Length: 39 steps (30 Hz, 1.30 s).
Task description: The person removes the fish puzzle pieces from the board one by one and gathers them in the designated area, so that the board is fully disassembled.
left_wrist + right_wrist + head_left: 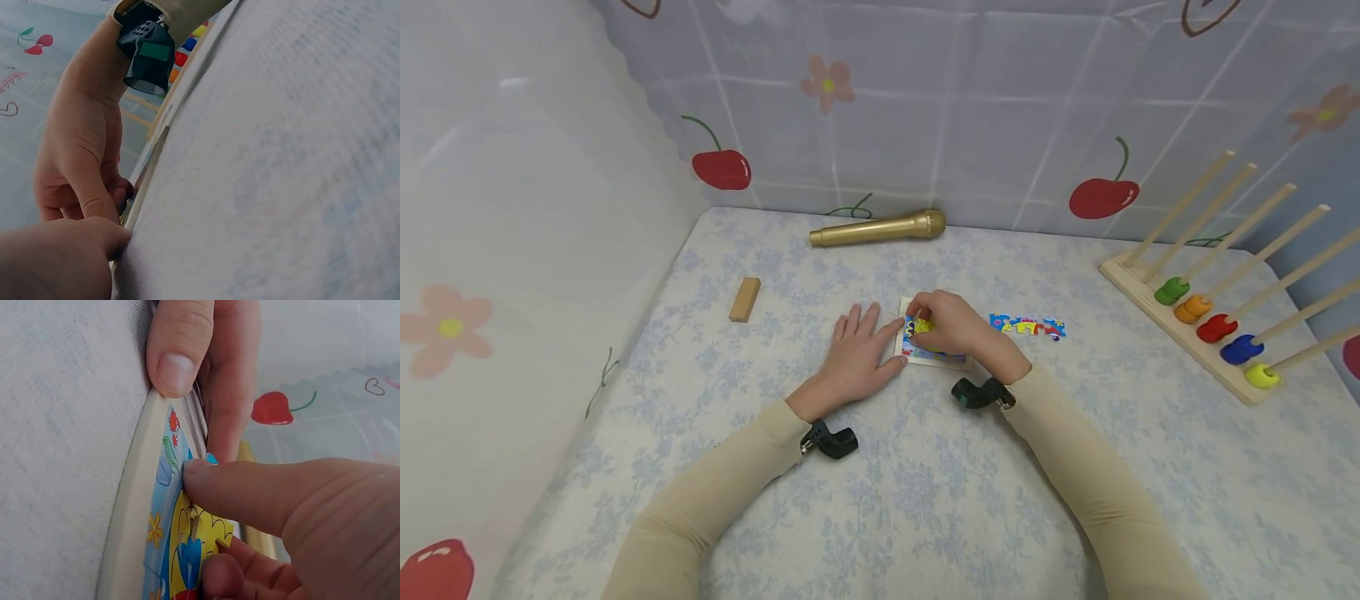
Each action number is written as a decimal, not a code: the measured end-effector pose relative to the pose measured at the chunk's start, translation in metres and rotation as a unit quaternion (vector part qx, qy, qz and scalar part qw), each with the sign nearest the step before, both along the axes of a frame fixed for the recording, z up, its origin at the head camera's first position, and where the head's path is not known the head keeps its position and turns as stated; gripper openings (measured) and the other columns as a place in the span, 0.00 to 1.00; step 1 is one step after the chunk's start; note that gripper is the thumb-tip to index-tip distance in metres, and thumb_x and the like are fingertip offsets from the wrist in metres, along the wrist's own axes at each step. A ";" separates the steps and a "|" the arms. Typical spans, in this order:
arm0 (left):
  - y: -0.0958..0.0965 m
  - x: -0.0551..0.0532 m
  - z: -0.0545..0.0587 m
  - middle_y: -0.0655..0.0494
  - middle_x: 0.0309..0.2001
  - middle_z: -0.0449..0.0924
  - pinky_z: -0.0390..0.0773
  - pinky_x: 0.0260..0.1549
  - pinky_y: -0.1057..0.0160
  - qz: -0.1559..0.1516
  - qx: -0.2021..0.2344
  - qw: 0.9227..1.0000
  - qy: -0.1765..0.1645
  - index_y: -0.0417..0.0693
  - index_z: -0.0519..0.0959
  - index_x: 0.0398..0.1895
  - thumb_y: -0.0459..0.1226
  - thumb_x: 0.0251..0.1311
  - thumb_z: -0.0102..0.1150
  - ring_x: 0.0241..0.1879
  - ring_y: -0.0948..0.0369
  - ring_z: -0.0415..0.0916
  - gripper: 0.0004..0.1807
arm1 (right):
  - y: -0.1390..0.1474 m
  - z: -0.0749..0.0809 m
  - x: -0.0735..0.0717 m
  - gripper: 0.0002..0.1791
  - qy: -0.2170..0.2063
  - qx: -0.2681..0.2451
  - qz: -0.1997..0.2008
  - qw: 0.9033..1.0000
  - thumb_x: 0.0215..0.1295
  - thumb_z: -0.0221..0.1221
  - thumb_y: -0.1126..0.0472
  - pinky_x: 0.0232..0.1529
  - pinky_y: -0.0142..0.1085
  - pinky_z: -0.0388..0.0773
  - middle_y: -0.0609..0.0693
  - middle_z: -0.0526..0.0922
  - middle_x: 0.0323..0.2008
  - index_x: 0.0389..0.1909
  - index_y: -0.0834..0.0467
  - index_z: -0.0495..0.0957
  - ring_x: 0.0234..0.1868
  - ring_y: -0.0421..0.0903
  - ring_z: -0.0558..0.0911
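Left hand (853,362): spread wide, thumb on near-left corner of tray (132,512), we judge to steady it. Right hand (951,325): pinching yellow piece (215,531).

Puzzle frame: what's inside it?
Visible inside the puzzle frame: a blue picture with a red crab, an orange star shape and yellow artwork. The right hand covers part of the interior; what lies beneath it cannot be seen.
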<state>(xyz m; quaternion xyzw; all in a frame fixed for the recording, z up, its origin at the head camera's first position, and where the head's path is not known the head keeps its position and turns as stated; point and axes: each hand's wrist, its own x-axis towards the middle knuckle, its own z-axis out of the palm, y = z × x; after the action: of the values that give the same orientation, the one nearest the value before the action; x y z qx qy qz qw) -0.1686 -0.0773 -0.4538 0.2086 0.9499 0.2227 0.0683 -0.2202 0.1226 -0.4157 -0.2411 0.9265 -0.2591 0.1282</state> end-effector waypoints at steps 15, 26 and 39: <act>-0.001 0.000 0.000 0.35 0.81 0.47 0.42 0.76 0.33 -0.001 -0.001 1.000 0.001 0.56 0.64 0.78 0.53 0.73 0.49 0.81 0.34 0.35 0.33 | 0.007 0.001 -0.002 0.12 -0.003 -0.033 0.001 0.999 0.63 0.66 0.65 0.49 0.49 0.78 0.58 0.85 0.45 0.46 0.57 0.80 0.44 0.52 0.82; -0.001 -0.001 -0.001 0.35 0.81 0.48 0.42 0.76 0.33 -0.003 0.000 1.000 0.008 0.56 0.64 0.78 0.53 0.73 0.49 0.81 0.34 0.36 0.33 | 0.013 0.002 -0.004 0.09 -0.024 -0.056 0.023 0.998 0.64 0.66 0.66 0.40 0.40 0.72 0.54 0.80 0.37 0.36 0.56 0.73 0.31 0.47 0.75; -0.001 0.000 0.000 0.35 0.81 0.47 0.42 0.76 0.33 -0.004 0.003 1.000 0.003 0.56 0.64 0.78 0.52 0.73 0.49 0.81 0.34 0.36 0.33 | 0.017 0.005 -0.007 0.06 -0.068 -0.066 0.025 0.995 0.66 0.63 0.65 0.35 0.36 0.72 0.54 0.82 0.37 0.34 0.56 0.74 0.30 0.45 0.75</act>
<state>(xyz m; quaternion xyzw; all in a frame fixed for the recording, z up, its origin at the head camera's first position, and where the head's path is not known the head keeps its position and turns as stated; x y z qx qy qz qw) -0.1687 -0.0784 -0.4538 0.2130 0.9486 0.2245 0.0658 -0.2272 0.1398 -0.4106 -0.2538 0.8901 -0.3326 0.1809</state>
